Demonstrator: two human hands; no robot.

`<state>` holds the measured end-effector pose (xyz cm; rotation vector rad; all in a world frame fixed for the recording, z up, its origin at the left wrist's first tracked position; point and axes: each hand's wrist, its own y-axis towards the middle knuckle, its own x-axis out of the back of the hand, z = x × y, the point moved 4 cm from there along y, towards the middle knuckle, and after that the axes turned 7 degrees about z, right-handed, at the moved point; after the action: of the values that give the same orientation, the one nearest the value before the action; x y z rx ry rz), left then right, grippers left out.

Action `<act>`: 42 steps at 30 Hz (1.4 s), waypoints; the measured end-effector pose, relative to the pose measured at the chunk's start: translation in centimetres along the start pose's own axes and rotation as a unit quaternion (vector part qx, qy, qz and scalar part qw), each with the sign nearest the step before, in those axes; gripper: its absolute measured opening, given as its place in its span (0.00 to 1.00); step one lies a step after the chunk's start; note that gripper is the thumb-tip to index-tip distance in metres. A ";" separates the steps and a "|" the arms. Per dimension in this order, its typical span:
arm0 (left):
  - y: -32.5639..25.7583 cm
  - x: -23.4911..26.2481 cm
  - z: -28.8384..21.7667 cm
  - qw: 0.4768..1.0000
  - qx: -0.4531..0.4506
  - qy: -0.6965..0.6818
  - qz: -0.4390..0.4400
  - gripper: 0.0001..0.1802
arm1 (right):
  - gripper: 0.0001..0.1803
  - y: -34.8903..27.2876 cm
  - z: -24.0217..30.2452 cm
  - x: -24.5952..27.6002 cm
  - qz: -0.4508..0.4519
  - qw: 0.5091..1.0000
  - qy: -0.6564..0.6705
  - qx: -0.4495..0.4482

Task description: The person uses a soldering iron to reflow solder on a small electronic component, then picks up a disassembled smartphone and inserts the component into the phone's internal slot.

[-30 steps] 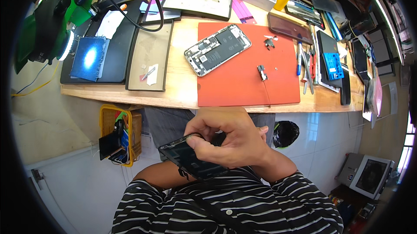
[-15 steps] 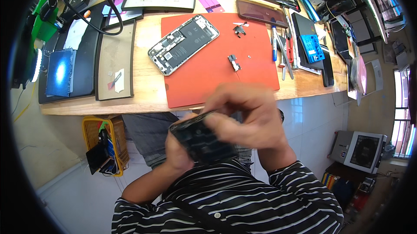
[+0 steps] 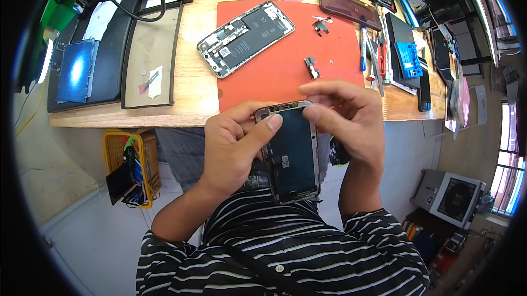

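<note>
1. Across the room, over a pale tiled floor [image 3: 110, 235], runs a light wooden bench [image 3: 192, 90]; a yellow lattice basket [image 3: 147, 158] stands below its left part.
2. On the bench at left lies a shallow tan tray with a dark rim [image 3: 153, 43].
3. Next, an opened phone body with a silver frame and black battery [image 3: 247, 38] lies slantwise, partly on a flat orange-red mat [image 3: 285, 68]. Its bare insides could be scratched or shorted if something metal dropped in.
4. The left hand [image 3: 233, 142] pinches the upper left edge of a dark, flat rectangular phone panel [image 3: 293, 153], thumb on its face, fingers curled behind. A hard thumb press might crack or smear it.
5. That panel is held upright-ish before the bench edge, over the lap. If the pinch slackened, it would likely slide to the lap or floor.
6. The right hand [image 3: 354, 120] has its thumb at the panel's upper right corner and forefinger arched above; I cannot tell whether it grips. Prying there could tear delicate parts along the top.
7. Beyond, a small black-and-silver component [image 3: 312, 68] and a tiny silver piece [image 3: 331, 62] lie loose on the mat; a brushing sleeve or knuckle could scatter them.
</note>
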<state>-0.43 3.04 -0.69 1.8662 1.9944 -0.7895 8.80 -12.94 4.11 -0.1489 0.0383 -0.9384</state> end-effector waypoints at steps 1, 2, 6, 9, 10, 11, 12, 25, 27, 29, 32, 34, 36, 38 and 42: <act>0.0 -0.2 -0.1 1.000 0.010 -0.024 -0.011 0.14 | 0.09 0.1 -0.2 1.1 -0.015 0.999 -0.024 0.020; -0.1 -0.1 -0.1 0.999 0.008 -0.030 -0.025 0.14 | 0.08 0.3 0.0 2.1 -0.054 0.995 -0.077 0.029; -0.7 1.3 -0.4 0.999 0.000 -0.018 -0.045 0.14 | 0.08 1.1 -0.2 4.2 -0.145 0.944 -0.292 0.055; -1.0 2.6 -0.3 0.999 -0.004 0.010 -0.048 0.14 | 0.09 1.3 -1.1 3.8 -0.150 0.928 -0.335 0.063; -1.0 2.4 -0.5 0.998 -0.008 0.002 -0.060 0.14 | 0.09 1.4 -1.6 3.5 -0.149 0.929 -0.333 0.069; -1.0 1.9 -0.8 0.997 -0.012 -0.006 -0.072 0.14 | 0.09 1.5 -1.8 3.2 -0.148 0.929 -0.330 0.074; -0.9 1.7 -1.0 0.996 -0.016 -0.013 -0.084 0.15 | 0.09 1.6 -1.9 3.0 -0.156 0.921 -0.350 0.069; -0.1 2.1 -1.0 0.999 0.003 0.001 -0.034 0.15 | 0.07 2.2 -2.5 3.9 -0.098 0.959 -0.264 0.000; 0.0 2.2 -1.1 0.999 0.001 0.023 -0.026 0.15 | 0.09 2.0 -2.1 4.0 -0.080 0.977 -0.196 0.006; 0.1 1.7 -1.4 0.999 0.009 0.014 -0.034 0.15 | 0.08 1.4 -1.1 3.5 -0.043 0.995 -0.082 0.040; 0.4 1.4 -1.6 0.999 0.017 0.023 -0.029 0.15 | 0.08 0.2 0.5 3.1 0.020 0.998 -0.015 0.053; 0.4 1.3 -1.4 0.999 0.013 0.043 -0.012 0.16 | 0.09 -0.2 1.5 2.3 0.053 0.997 -0.040 0.042; 0.4 0.8 -1.3 0.999 0.021 0.043 0.000 0.15 | 0.08 -0.2 1.4 1.8 0.065 0.995 -0.066 0.030; 0.5 0.4 -1.3 0.999 0.028 0.040 0.018 0.15 | 0.08 -0.2 1.0 1.3 0.065 0.994 -0.081 0.022; 0.3 -0.2 -1.2 0.999 0.028 0.013 0.026 0.16 | 0.08 -0.2 1.8 0.7 0.060 0.988 -0.144 0.023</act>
<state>0.11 3.55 0.33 1.9619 1.9493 -0.8188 9.22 -13.46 5.92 -0.2364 -0.2384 -0.7896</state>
